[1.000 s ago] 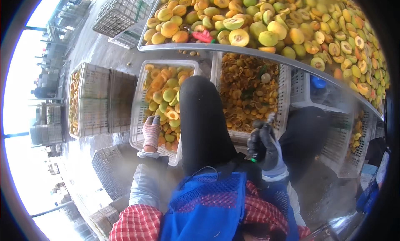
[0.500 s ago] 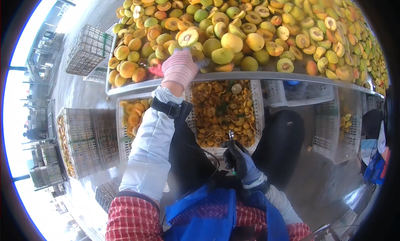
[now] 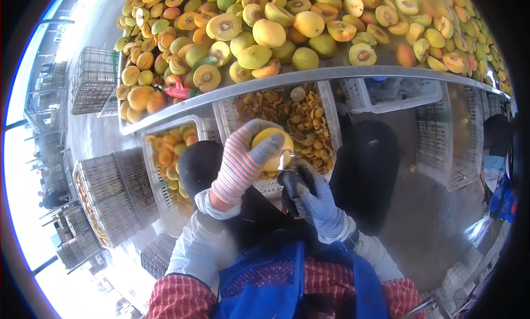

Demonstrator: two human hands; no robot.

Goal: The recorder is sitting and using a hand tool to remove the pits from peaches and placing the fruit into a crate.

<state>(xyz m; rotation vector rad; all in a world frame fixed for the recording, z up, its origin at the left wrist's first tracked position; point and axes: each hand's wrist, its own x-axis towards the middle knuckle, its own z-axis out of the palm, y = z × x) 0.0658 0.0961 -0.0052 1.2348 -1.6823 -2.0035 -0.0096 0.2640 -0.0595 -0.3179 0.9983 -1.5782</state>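
My left hand, in a pink-and-grey striped glove, is closed round a yellow peach above my lap. My right hand, in a grey glove with dark fingers, grips a small hand tool with a curved metal head. That metal head is up against the lower right side of the peach; whether it has cut in is hard to see. Under both hands stands a white crate with cut orange-yellow peach pieces. My left fingers hide much of the peach.
Across the far side runs a metal-edged table heaped with halved peaches. A red-handled tool lies at its near left edge. Another crate of peach halves stands by my left knee. Stacked crates are further left, with more crates at right.
My left hand has come back from the heap on the table to my lap with a peach. My right hand has risen slightly, bringing the tool to the fruit. The view has shifted.
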